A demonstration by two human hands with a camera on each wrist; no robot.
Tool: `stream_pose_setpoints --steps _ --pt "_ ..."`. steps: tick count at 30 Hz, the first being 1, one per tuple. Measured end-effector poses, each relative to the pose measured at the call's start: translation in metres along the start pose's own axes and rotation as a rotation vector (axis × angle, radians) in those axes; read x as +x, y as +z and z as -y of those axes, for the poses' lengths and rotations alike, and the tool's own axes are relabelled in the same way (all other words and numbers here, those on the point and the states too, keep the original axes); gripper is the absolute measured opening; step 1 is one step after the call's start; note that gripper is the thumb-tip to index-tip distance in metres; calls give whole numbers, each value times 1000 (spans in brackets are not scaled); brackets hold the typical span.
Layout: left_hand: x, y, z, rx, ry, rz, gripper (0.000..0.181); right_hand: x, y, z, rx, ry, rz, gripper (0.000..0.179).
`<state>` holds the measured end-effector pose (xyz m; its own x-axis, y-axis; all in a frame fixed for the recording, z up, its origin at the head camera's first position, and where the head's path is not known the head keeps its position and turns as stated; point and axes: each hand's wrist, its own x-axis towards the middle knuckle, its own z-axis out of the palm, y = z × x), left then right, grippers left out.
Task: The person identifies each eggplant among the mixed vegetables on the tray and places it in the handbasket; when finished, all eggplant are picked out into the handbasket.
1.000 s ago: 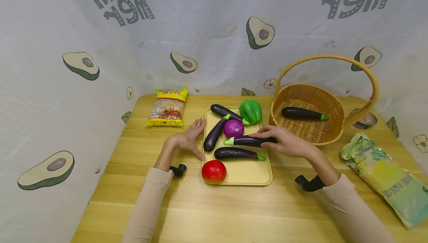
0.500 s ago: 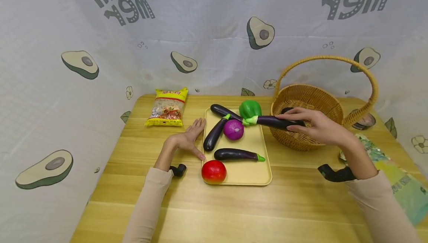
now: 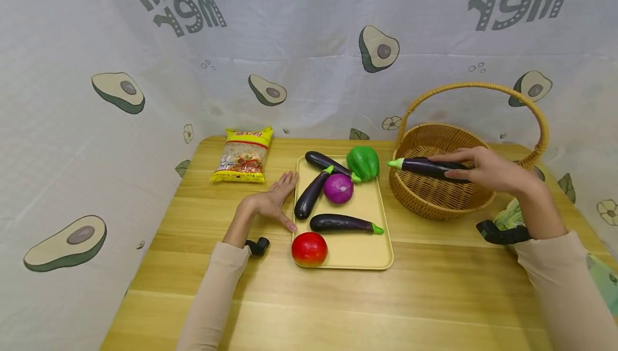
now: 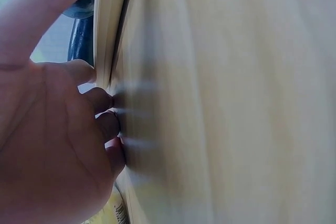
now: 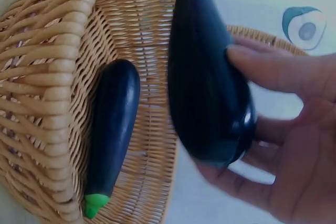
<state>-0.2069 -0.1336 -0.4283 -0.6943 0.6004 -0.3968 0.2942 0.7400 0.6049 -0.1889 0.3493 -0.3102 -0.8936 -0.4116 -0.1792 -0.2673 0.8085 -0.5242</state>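
**Glossy purple-black, green-tipped eggplant (image 3: 419, 167) hovering over the tan wicker basket (image 3: 411, 200)!**

Right of the frame, the right hand (image 3: 494, 171) is pinching it between thumb and fingers; the green tip is overlapping the basket's left rim. A second dark eggplant (image 5: 113, 129) is lying inside. At centre-left, the left hand (image 3: 267, 203) is resting spread on the pale wooden table (image 3: 309, 308), beside the cream rectangular tray (image 3: 357, 251). Doing this well probably means clearing that rim, lowering gently, loosening only once it's resting.
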Motion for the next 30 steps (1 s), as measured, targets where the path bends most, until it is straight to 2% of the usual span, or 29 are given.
stream_pose_setpoints --steps 8,13,17,22,30 --pt "0 1 0 -5 1 3 145 5 -9 -14 84 85 61 48" --pt "0 0 1 -4 6 -2 144 2 -16 -26 90 128 57 46" --pt "1 0 1 6 7 -3 145 4 -20 -32 80 155 89 46" --pt "0 0 0 9 2 -6 145 15 -21 -37 5 141 129 48" --pt "1 1 2 6 8 -8 145 28 -19 -48 24 147 185 46"
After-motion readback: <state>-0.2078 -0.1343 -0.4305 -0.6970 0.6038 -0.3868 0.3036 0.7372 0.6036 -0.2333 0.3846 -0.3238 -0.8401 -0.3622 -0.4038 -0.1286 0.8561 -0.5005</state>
